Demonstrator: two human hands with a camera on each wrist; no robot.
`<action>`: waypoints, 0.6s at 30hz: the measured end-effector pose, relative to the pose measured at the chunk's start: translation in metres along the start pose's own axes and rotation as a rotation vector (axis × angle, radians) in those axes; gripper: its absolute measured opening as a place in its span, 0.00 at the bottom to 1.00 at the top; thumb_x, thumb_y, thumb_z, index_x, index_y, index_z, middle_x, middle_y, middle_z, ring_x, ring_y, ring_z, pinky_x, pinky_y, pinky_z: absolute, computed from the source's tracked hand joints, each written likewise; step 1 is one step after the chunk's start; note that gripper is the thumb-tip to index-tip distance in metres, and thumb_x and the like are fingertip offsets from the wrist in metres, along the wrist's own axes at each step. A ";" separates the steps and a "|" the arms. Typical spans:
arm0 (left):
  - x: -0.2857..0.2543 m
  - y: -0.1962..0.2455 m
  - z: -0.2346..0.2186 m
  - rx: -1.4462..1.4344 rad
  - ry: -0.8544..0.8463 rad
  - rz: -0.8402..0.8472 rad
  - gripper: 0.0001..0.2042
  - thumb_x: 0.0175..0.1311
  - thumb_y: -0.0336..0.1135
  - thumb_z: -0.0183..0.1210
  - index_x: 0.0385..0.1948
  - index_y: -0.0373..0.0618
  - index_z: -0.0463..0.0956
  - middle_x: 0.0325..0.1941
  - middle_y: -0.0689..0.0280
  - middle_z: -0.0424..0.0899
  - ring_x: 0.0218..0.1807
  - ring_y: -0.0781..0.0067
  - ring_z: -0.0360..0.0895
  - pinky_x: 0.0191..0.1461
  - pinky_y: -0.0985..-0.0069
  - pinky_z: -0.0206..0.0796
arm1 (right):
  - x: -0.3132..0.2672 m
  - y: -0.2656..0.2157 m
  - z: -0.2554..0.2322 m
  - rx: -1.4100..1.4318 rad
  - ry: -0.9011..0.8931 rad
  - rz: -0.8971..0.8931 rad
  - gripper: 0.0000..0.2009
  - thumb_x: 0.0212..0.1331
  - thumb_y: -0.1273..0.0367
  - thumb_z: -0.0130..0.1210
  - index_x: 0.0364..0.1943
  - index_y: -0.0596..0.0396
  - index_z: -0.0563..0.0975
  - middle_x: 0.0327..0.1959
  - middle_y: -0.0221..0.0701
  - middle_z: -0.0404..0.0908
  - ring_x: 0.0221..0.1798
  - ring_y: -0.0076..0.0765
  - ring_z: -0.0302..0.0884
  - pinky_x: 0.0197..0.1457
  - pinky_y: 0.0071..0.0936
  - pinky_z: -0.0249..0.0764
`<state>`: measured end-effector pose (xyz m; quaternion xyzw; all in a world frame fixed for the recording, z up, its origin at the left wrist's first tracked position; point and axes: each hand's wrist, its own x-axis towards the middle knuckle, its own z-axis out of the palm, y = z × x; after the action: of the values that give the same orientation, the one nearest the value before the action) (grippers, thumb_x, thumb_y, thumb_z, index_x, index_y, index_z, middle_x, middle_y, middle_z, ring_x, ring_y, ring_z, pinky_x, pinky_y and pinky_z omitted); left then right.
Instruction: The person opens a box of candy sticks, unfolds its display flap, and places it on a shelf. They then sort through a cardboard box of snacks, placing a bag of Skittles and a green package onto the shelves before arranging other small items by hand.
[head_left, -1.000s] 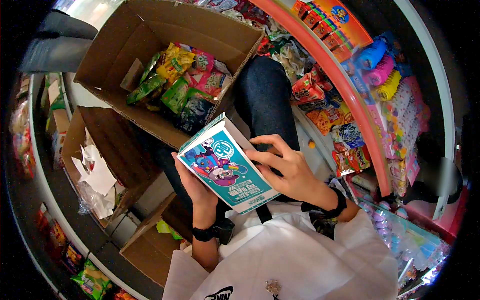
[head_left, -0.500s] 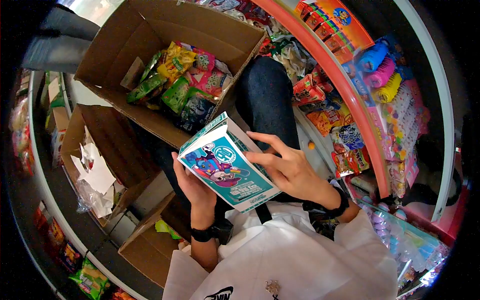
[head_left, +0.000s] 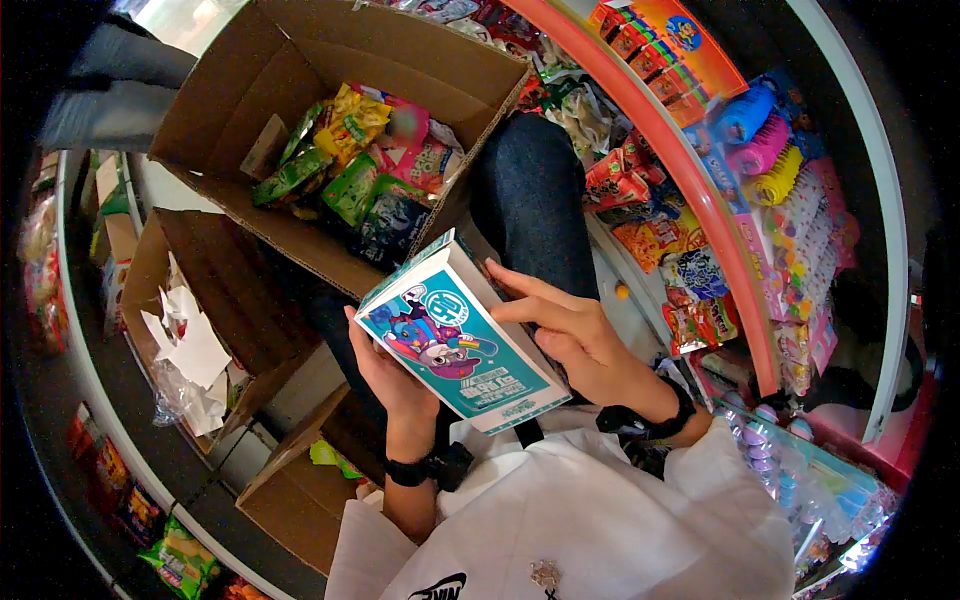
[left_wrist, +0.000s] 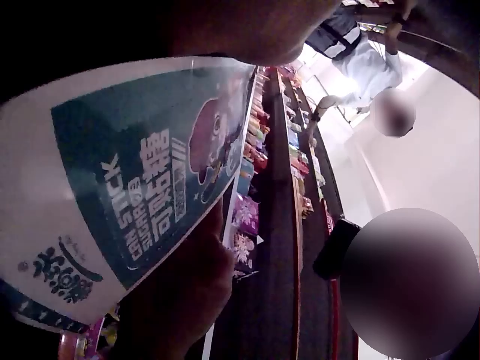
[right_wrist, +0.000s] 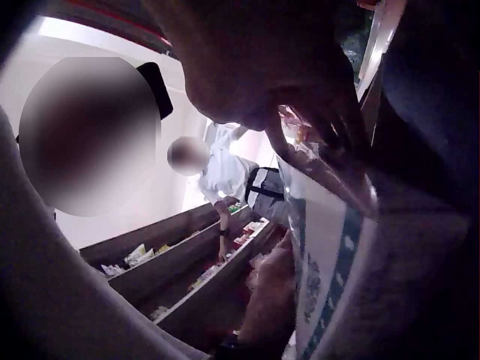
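A teal-and-white candy box [head_left: 450, 345] with a cartoon figure and Chinese lettering is tilted over the lap. My left hand [head_left: 395, 385] grips its left edge, thumb up along the side and the other fingers hidden beneath. In the left wrist view the printed front of the box [left_wrist: 150, 165] is close to the camera. On the box's right side lies my right hand [head_left: 580, 335], two fingers stretched out nearly straight with their tips at the edge of the front panel. The right wrist view shows this hand [right_wrist: 247, 67] dark above the white-and-teal box edge.
A large cardboard carton [head_left: 230, 140] with bagged candy stands ahead of the knees. Left of it is a carton [head_left: 230, 300] with torn white paper, and nearer sits another carton [head_left: 300, 500]. Snack shelves curve along both sides, with a red shelf edge [head_left: 690, 170] at the right.
The box has turned slightly in my hands, showing more of its white side panel than half a second ago. My right fingers have straightened and shifted slightly left along its edge.
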<state>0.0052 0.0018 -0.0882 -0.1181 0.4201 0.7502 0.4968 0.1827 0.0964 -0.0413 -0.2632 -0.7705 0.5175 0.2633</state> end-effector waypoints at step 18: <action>0.024 -0.027 -0.040 -0.107 -0.220 -0.248 0.43 0.61 0.72 0.38 0.63 0.40 0.61 0.64 0.52 0.68 0.63 0.54 0.68 0.66 0.60 0.62 | 0.007 0.001 0.002 0.247 0.014 0.330 0.09 0.58 0.68 0.61 0.30 0.60 0.77 0.56 0.45 0.74 0.56 0.40 0.74 0.54 0.30 0.72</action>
<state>0.0066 -0.0087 -0.1413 -0.1126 0.3049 0.7127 0.6216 0.1762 0.1001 -0.0419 -0.3554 -0.6456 0.6423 0.2106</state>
